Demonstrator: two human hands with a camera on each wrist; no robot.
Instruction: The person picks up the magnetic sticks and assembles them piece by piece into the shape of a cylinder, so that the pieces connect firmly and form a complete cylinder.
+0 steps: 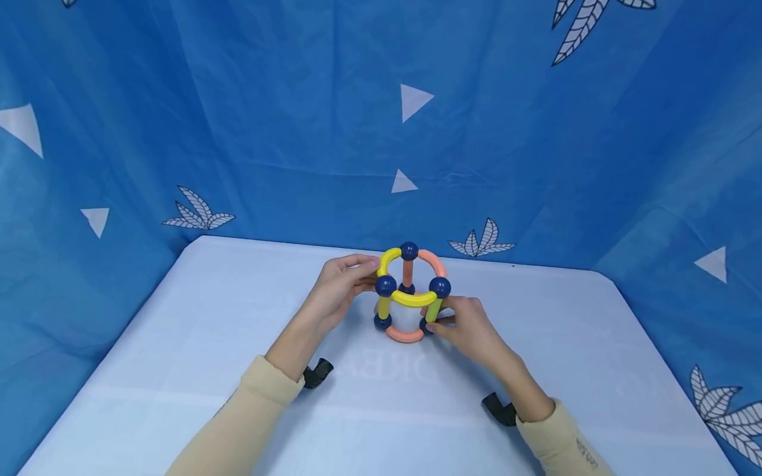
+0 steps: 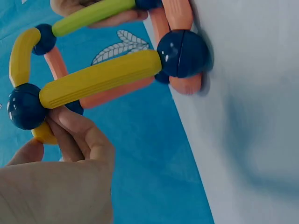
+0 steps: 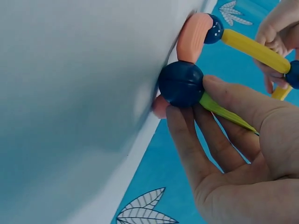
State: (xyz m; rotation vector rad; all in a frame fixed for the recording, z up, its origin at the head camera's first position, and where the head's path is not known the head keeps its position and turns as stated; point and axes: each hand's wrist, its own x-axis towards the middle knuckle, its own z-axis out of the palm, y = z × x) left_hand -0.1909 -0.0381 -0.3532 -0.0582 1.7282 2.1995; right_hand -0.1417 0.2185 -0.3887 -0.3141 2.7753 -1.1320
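A ball-and-stick toy frame stands on the white table, with a ring of curved rods above and another below. Dark blue balls join the rods, and straight yellow, green and orange rods rise between the rings. At the upper ring's left side, my left hand pinches a yellow curved rod beside a blue ball. My right hand holds the lower right blue ball, thumb and fingertips on either side of it. The green straight rod above that ball runs along this hand, partly hidden by the thumb.
The white table reaches back to a blue curtain printed with leaves and triangles. Black pieces, a left one and a right one, show beside the wrists near the beige sleeves.
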